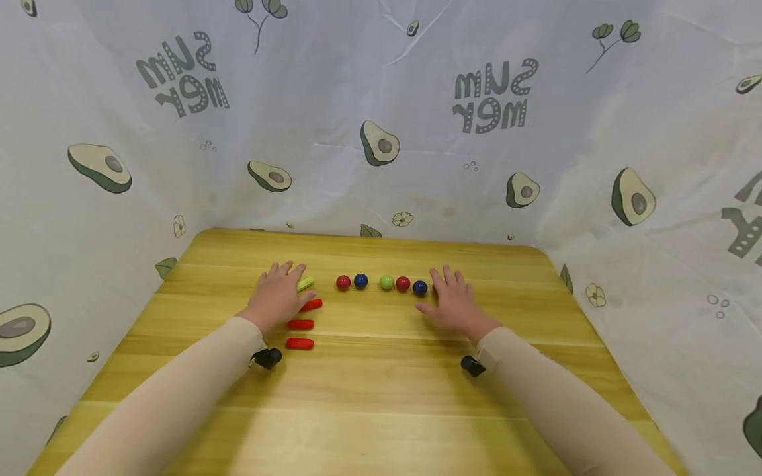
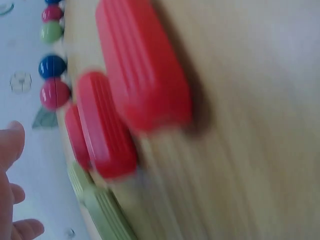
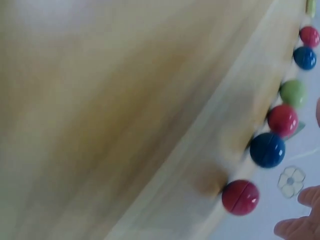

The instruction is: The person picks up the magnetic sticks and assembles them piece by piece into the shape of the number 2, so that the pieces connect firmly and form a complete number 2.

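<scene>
My left hand (image 1: 275,297) is nearest a green ridged stick (image 1: 305,283), which it partly covers in the head view. Its fingers are extended, with no object seen in its grasp. Below that stick lie a red stick (image 1: 311,304), another red stick (image 1: 300,324) and a third red stick (image 1: 299,344), roughly in a column. On the right, my right hand (image 1: 455,305) has its fingers spread beside a blue ball (image 1: 420,287). The right wrist view shows a red ball (image 3: 240,197) near those fingers; in the head view the hand hides it.
Between the hands stand a red ball (image 1: 343,282), a blue ball (image 1: 360,281), a green ball (image 1: 387,282) and another red ball (image 1: 403,283) in a row. A patterned sheet (image 1: 333,132) rises behind the wooden table (image 1: 381,410) and along both sides.
</scene>
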A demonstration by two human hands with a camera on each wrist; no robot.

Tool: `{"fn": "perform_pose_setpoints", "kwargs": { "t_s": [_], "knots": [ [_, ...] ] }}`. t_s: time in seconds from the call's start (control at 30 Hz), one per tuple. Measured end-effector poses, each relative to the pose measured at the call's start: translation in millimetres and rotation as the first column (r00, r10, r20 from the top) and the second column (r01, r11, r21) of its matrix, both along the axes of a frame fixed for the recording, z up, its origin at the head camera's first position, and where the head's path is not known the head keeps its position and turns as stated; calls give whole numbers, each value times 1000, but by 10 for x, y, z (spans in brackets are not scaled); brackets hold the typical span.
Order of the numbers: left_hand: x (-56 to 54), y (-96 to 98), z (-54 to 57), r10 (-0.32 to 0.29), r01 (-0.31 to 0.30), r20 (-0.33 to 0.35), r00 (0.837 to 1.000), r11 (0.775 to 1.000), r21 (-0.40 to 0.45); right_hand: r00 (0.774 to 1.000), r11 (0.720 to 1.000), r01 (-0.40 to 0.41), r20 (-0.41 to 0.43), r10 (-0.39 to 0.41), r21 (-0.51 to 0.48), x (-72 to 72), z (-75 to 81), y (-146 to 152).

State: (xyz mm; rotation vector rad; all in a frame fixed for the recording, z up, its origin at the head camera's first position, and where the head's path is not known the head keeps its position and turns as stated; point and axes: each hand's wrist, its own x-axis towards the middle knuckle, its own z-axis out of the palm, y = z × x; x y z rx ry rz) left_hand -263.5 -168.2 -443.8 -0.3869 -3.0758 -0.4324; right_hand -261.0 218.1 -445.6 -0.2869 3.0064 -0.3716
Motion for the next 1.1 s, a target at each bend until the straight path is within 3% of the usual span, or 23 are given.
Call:
{"fn": "perform_pose_setpoints", "kwargs": {
  "t_s": [0.2,0.53,1.1],
  "knots": [
    [-104,-151,-35,10,-11,32,999,999,34,1000,999,1,27,0,-48,-153,-18,151],
    [-197,-309,-110,50,-46,89,995,998,-45,995,989,41,95,-28,-145,-289,-99,275],
    [-255,-298,-175,60,-68,165,984,997,43,989,969,97,127,-69,-228,-411,-200,353]
  ]
}}
